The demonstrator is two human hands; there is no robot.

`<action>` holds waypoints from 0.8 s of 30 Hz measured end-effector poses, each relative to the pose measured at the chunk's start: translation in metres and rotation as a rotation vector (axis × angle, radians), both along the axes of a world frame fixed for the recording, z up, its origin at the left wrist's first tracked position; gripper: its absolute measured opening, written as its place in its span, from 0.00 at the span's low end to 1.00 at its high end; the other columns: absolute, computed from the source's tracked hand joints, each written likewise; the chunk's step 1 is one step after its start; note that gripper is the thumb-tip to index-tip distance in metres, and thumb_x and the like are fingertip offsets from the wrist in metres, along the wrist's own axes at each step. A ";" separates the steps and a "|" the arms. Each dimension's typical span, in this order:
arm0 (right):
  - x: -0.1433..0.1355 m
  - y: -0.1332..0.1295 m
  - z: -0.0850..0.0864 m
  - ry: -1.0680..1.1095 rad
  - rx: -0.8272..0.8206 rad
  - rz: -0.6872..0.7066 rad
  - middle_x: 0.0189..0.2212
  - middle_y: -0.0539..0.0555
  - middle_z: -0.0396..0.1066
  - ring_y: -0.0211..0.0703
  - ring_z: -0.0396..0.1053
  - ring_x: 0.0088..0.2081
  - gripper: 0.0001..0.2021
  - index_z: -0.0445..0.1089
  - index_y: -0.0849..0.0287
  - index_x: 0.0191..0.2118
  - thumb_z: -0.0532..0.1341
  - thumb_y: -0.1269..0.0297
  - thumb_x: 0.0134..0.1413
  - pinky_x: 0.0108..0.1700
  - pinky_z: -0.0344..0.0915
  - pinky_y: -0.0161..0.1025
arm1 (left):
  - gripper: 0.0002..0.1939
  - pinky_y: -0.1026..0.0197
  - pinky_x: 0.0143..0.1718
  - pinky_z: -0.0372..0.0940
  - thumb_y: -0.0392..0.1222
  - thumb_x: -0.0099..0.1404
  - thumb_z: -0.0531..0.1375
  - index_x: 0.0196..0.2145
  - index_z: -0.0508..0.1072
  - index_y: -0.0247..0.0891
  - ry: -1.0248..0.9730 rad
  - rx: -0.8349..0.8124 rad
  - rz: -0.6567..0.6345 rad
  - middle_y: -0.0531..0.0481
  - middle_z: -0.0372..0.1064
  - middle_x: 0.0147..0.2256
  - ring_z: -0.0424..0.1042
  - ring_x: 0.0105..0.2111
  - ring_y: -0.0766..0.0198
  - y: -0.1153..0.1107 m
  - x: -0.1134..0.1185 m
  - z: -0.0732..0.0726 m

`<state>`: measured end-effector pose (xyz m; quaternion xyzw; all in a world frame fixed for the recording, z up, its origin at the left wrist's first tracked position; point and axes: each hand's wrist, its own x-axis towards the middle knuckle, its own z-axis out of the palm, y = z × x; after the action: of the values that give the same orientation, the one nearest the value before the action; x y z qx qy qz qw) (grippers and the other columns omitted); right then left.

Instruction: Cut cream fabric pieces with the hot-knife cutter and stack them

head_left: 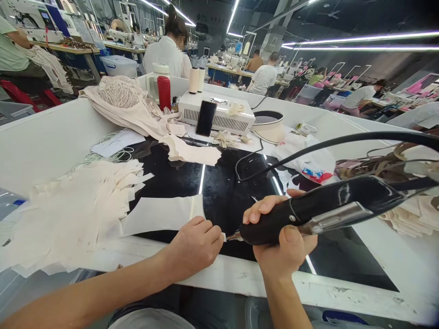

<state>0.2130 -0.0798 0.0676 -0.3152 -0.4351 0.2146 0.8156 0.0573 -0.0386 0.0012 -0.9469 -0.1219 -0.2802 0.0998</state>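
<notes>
My right hand (284, 242) is wrapped round a thick black corded hand tool (329, 201) with a silver lever along its side. Its narrow metal tip points left, close to the fingers of my left hand (202, 242). Those fingers are closed in a pinch at the right end of a cream fabric piece (161, 212), and a small pale end pokes out beside the tool's tip. A paler strip crosses the fabric near that end. Underneath lies a glossy black work surface (219, 196). What exactly sits inside the pinch is partly hidden by my fingers.
Cream fabric pieces (72, 210) are heaped at left, with another cream piece (192, 153) farther back. A phone (206, 118) leans on a white vented box (229, 112). The tool's black cable (329, 139) arches over a plastic bag (305, 157). Other people sit at sewing machines beyond.
</notes>
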 end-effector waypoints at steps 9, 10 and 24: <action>-0.002 -0.002 -0.005 -0.021 -0.025 -0.002 0.32 0.46 0.73 0.38 0.71 0.26 0.18 0.71 0.51 0.53 0.70 0.60 0.58 0.27 0.72 0.37 | 0.09 0.55 0.32 0.60 0.27 0.75 0.54 0.40 0.72 0.34 0.001 -0.038 -0.006 0.52 0.68 0.29 0.66 0.28 0.60 0.001 -0.002 0.003; -0.002 -0.002 -0.005 -0.023 -0.024 -0.002 0.32 0.46 0.73 0.38 0.71 0.26 0.18 0.71 0.51 0.53 0.70 0.60 0.58 0.27 0.72 0.37 | 0.09 0.55 0.33 0.61 0.27 0.75 0.54 0.41 0.72 0.35 0.003 -0.051 -0.009 0.52 0.68 0.30 0.67 0.29 0.60 0.002 -0.003 0.003; -0.002 -0.002 -0.003 -0.044 -0.029 -0.012 0.31 0.45 0.73 0.38 0.70 0.25 0.20 0.71 0.51 0.52 0.72 0.57 0.56 0.25 0.72 0.37 | 0.06 0.55 0.43 0.65 0.32 0.75 0.61 0.45 0.76 0.40 -0.055 -0.298 -0.047 0.53 0.76 0.41 0.73 0.40 0.61 0.025 -0.036 -0.007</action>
<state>0.2108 -0.0819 0.0648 -0.3344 -0.4480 0.2091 0.8023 0.0210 -0.0135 -0.0057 -0.9458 -0.1427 -0.2870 -0.0517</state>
